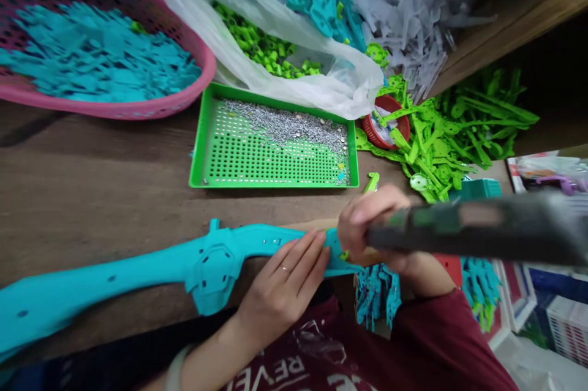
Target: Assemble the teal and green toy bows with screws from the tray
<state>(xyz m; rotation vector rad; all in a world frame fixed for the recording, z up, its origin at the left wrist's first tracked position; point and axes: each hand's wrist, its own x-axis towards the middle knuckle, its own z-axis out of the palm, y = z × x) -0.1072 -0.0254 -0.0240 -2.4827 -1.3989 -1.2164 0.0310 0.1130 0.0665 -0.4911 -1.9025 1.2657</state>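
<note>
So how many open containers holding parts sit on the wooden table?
3: pink mesh basket far left, green perforated tray at centre, small red round basket to its right. Others may be hidden.

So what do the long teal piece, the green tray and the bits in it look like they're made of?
Teal piece: looks like moulded plastic, matte, one even colour with moulded holes and ridges. Green tray: plastic too by its look, slightly glossy, with a regular perforated floor. Bits: probably metal, small, silvery and glinting; too small to tell more.

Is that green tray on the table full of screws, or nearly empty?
Partly filled. The green tray holds small silvery screws heaped along its far side and right end, while its near left part shows bare perforated floor.
</note>
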